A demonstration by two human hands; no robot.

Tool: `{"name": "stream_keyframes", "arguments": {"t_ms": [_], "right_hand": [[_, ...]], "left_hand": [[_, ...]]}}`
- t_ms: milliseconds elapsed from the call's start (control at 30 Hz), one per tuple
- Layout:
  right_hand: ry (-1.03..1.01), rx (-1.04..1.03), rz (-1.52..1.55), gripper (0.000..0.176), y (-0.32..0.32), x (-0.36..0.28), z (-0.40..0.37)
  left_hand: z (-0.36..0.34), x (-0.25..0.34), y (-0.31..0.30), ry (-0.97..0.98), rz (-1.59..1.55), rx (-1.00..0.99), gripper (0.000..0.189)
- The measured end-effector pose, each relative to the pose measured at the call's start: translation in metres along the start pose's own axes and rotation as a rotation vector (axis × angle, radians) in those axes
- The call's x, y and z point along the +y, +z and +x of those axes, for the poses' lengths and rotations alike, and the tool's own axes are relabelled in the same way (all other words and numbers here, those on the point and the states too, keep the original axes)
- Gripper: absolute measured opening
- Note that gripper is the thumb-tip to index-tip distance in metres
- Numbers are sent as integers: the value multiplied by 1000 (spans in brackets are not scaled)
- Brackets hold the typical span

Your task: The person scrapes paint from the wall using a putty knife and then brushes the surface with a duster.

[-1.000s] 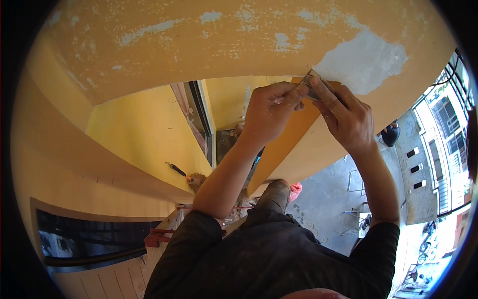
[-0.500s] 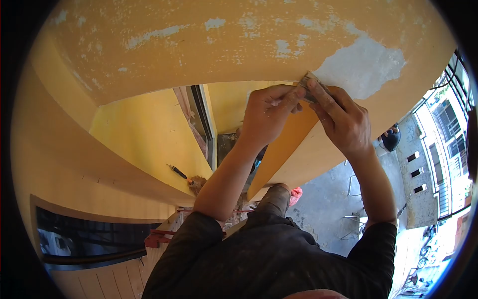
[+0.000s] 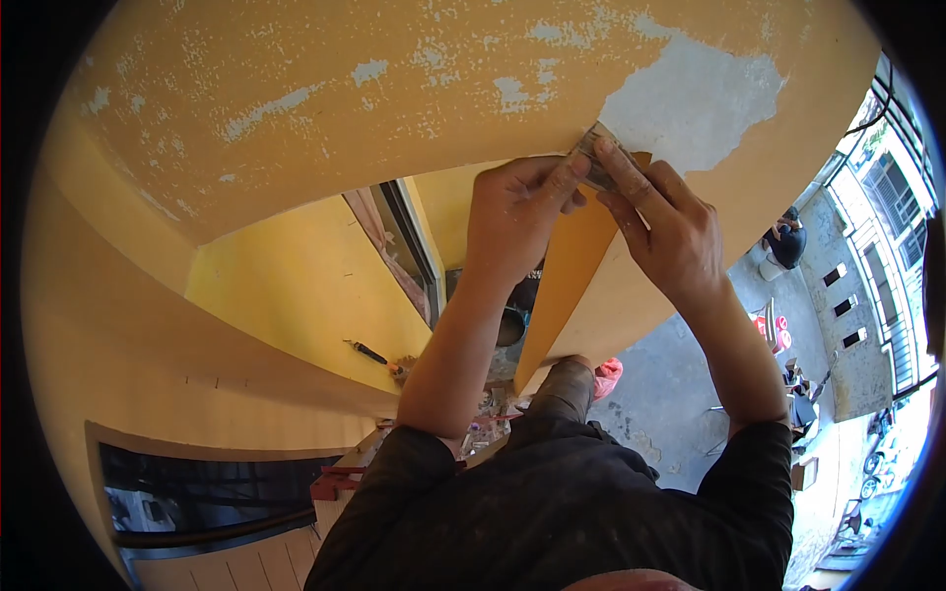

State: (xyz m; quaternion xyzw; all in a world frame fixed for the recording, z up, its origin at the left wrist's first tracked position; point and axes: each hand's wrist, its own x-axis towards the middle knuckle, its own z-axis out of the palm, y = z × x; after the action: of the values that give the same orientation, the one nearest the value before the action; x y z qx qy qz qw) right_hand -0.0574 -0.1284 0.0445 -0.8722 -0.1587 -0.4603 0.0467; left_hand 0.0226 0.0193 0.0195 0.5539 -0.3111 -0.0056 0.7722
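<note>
Both hands meet at the lower edge of an orange painted wall [image 3: 443, 128], just beside a bare grey patch [image 3: 695, 98]. Between them is a small, flat, grey-brown piece [image 3: 594, 148]; whether it is a scraper blade or folded sandpaper I cannot make out. My left hand [image 3: 517, 212] pinches its near side, thumb on top and fingers curled. My right hand [image 3: 675, 222] holds it from the right, with its fingers laid along the flat face. The piece's upper tip touches or nearly touches the wall edge; the hands hide much of it.
A black-handled tool [image 3: 367, 351] lies on the yellow ledge at left. Red metal [image 3: 335, 483] stands by my left elbow, and a pink bag [image 3: 608, 377] is near my leg. Far below on the right, another person [image 3: 785, 241] is beside a white bucket [image 3: 774, 268].
The view has turned slightly, shifting the wall and patch up and left in frame. Both hands keep their grip on the flat piece beside the patch, with little visible change in pose.
</note>
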Motion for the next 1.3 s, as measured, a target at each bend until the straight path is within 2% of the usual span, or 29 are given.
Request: {"name": "stream_keyframes", "arguments": {"t_ms": [133,200,333,400,500,600,767,833,1000,1300], "right_hand": [[56,14,43,47,1,-6,2],[61,50,67,47,3,-10,-1],[143,-8,44,48,3,-14,-4],[164,1,53,49,6,-16,-6],[180,62,89,50,14,-18,-9],[196,116,98,51,23,-22,-11],[175,181,111,51,28,-19,-11],[219,124,160,50,23,-22,-10],[215,153,175,52,26,-19,-11],[230,137,172,53,24,-21,-13]], "left_hand": [[1,5,2,-1,-61,13,31],[-2,6,1,-86,-45,46,32],[-3,10,1,-166,-2,51,31],[-3,6,5,-33,-13,126,30],[-2,7,5,9,58,168,29],[-4,10,6,-54,67,228,30],[-1,3,8,14,13,247,31],[-1,1,5,3,24,252,31],[0,1,13,78,-41,265,29],[-1,0,14,69,-16,306,28]]}}
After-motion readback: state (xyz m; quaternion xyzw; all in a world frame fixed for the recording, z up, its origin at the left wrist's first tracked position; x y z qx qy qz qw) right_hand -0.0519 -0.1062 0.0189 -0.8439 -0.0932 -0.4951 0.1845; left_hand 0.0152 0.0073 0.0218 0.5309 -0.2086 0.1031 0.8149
